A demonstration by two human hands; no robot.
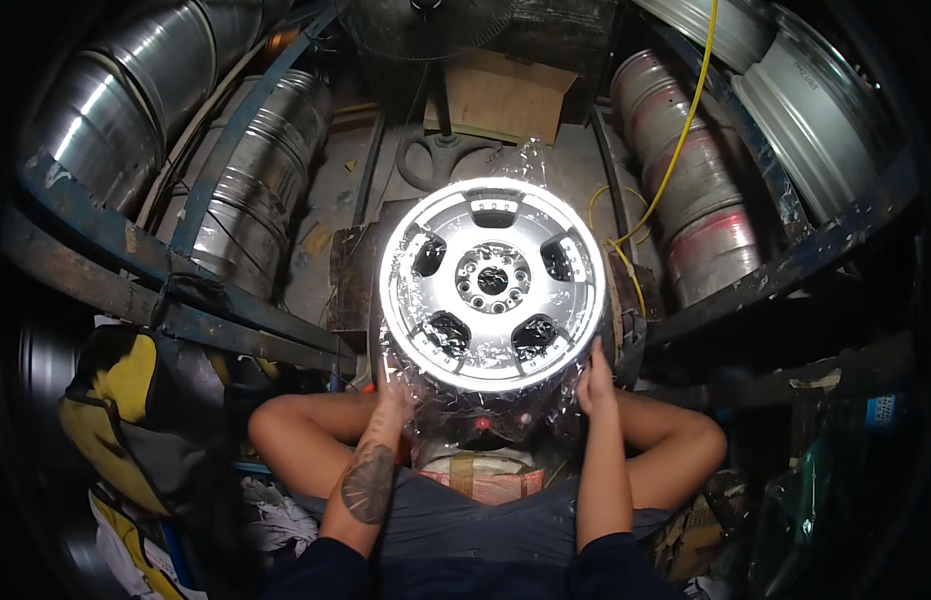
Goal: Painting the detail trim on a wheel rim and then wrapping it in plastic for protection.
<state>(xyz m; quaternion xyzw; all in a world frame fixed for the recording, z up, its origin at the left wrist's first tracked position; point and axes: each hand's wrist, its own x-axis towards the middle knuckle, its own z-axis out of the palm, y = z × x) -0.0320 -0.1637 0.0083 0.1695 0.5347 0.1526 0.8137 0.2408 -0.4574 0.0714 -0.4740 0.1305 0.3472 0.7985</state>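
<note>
**Steadying a wrapped wheel on the lap**

A silver alloy wheel, face up and sheathed in clear plastic wrap, sits straight ahead between the person's knees, resting on a taped bundle; its lip glares white under the light. The left hand presses against the lower left side of the wheel, fingers mostly hidden behind the film, so whether they are spread I cannot tell; the right hand lies flat on the lower right side, fingers together and pointing up.

To hold it well, I judge both palms should bear evenly on opposite sides, low on the barrel; the film looks slippery, so grip through it firmly and keep the wheel level. Bare rims stack to the right, steel drums to the left; a yellow cable trails behind.
</note>
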